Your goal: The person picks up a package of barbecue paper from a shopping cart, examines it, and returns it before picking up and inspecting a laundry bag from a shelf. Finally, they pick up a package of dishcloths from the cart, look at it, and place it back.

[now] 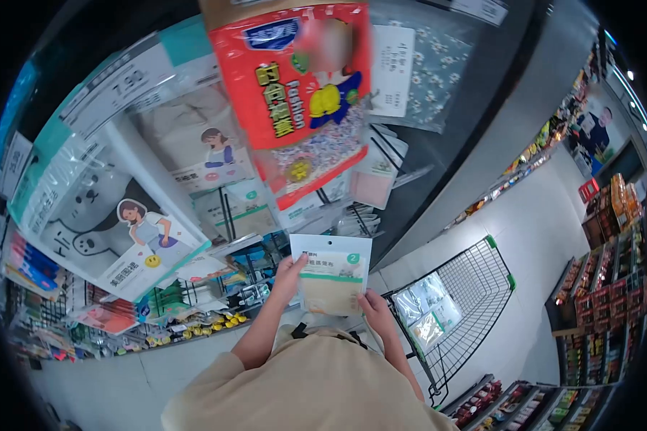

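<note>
Gripping packet (331,276) by 2 edges, left hand (287,279) and right hand (374,307) both pinching it; I hold label toward me, likely for reading; cart (474,287) near.

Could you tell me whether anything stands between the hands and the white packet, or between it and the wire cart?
Nothing visible does: the left hand and right hand hold the packet by its edges, and only the right hand lies towards the wire cart.

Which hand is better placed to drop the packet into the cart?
Likely right: the right hand holds the packet by its lower corner, nearest the cart; the left hand holds its far edge.
</note>
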`<state>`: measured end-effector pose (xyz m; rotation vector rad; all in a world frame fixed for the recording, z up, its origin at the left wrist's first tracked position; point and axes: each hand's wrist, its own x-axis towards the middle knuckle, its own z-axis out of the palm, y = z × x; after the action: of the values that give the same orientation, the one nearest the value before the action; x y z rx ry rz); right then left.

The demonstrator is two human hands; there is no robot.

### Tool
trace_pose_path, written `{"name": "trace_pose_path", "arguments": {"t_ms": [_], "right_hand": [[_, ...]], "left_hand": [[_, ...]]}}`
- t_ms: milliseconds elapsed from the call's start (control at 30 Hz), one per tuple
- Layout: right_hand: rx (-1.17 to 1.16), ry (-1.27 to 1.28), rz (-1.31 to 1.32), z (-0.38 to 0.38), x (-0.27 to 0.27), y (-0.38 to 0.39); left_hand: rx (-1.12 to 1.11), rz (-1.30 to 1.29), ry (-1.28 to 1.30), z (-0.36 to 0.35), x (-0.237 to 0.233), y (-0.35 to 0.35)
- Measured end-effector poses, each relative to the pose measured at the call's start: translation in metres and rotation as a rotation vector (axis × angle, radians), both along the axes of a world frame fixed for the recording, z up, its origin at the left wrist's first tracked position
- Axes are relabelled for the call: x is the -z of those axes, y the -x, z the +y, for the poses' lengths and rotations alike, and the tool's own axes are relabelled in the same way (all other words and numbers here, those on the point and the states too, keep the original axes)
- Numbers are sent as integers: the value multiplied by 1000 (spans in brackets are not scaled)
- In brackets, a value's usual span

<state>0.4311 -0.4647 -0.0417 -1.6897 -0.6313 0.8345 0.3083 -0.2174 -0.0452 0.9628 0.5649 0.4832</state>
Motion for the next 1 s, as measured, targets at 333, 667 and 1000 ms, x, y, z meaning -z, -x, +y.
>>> {"name": "trace_pose_path", "arguments": {"t_ms": [333,667,1000], "right_hand": [[-259,-62,-71,95,-16,17],[-396,3,-30,114,-14,33],[-351,-98,-48,125,-31,39]], "left_hand": [[-398,-136,118,26,-31,94],[-453,-199,151,32,-42,124],[-478,-115,-10,52,-51,124]]}}
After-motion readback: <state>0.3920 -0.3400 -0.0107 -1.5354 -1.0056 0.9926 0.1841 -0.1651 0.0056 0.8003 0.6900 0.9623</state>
